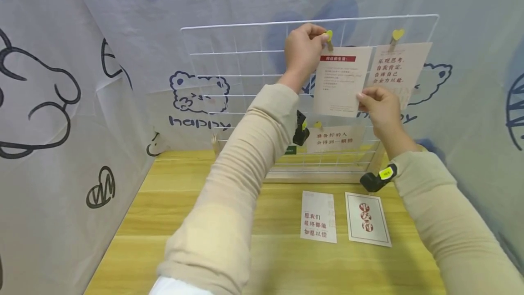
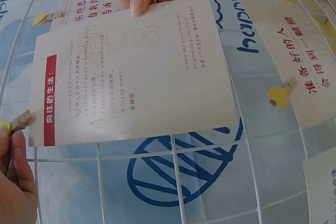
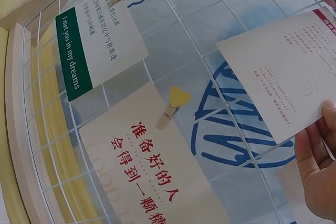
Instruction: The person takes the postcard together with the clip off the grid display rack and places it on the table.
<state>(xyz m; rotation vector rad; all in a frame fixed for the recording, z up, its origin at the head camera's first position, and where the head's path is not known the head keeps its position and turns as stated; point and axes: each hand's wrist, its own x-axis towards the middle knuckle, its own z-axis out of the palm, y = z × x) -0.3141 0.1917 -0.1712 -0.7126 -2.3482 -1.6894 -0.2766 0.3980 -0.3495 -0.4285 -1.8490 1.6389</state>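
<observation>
My left hand [image 1: 304, 51] pinches a small wooden clothespin [image 2: 21, 121] with a yellow heart, at the upper left corner of a white card with a red heading [image 1: 341, 81]. The card's lower right edge is held between the thumb and fingers of my right hand [image 1: 382, 108]. It lies in front of a white wire grid [image 1: 245, 51]. Just right of it, a card with red characters [image 1: 403, 65] hangs from another yellow heart clothespin [image 1: 398, 35], partly covered by my right hand and the held card.
Lower on the grid, clothespins hold a card with red writing [image 3: 152, 156] and a green-and-white card [image 3: 102, 45]. Two more cards, a plain one [image 1: 318, 216] and a bordered one [image 1: 368, 219], lie on the yellow wooden table [image 1: 163, 222]. Printed cloth [image 1: 135, 58] surrounds it.
</observation>
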